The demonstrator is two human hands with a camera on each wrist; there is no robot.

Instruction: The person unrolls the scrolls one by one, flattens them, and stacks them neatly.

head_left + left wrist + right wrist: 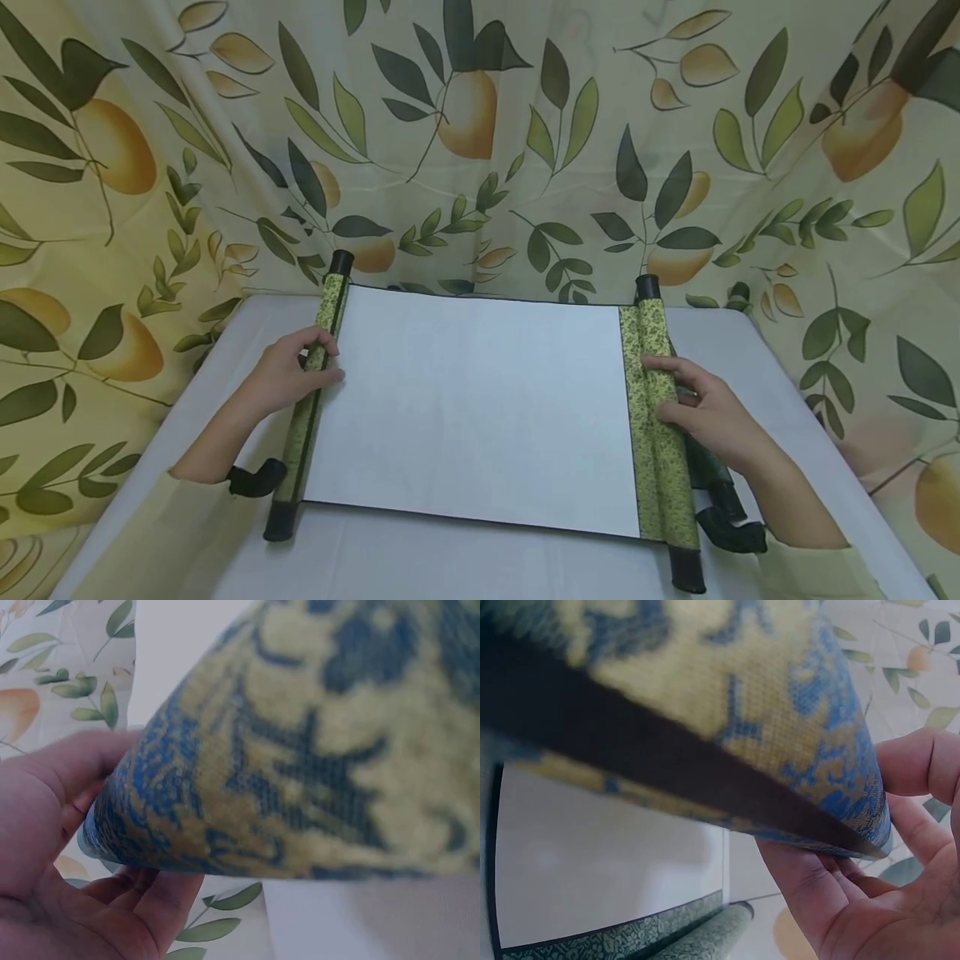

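A hanging scroll point(480, 408) is spread across the white table, showing a blank white sheet with thin dark edges. Its left rod point(306, 417) and thicker right roll point(663, 433) are covered in yellow-green patterned cloth and end in black knobs. My left hand point(292, 371) grips the left rod near its middle, thumb toward the sheet. Around the right roll curl the fingers and thumb of my right hand point(708, 408). Both wrist views show the patterned cloth close up, with the left hand point(90, 847) and right hand point(877, 877) holding it.
A dark green roll point(705, 462) with a black end lies beside the scroll's right roll, partly hidden by my right hand. The white table point(225, 367) backs onto a curtain point(540, 150) printed with fruit and leaves. Each wrist wears a black strap point(258, 477).
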